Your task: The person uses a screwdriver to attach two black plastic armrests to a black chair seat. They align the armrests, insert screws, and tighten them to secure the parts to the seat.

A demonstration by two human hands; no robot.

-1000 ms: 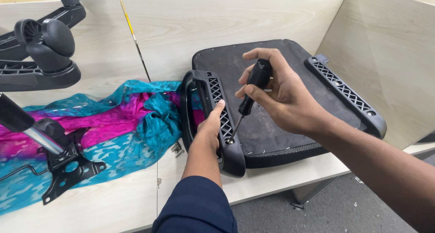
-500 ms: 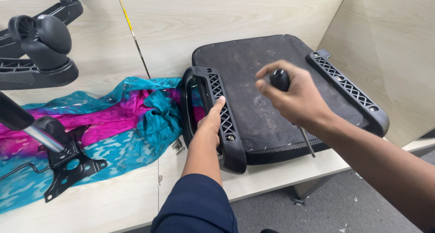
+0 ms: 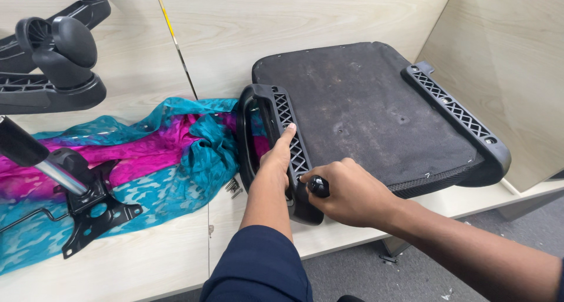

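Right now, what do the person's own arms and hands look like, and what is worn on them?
Both hands are bare, with no gloves, rings or watch in view. The left hand comes out of a dark navy sleeve that ends around the forearm. The right hand and its forearm are uncovered, with no sleeve showing.

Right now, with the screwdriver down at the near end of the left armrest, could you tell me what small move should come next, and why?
Probably seat the tip squarely in the fastener before turning. The right hand grips the black screwdriver handle at the left armrest near end, and the left hand presses on the armrest bracket, steadying it on the upturned seat base. The tip is hidden, so its engagement cannot be confirmed.
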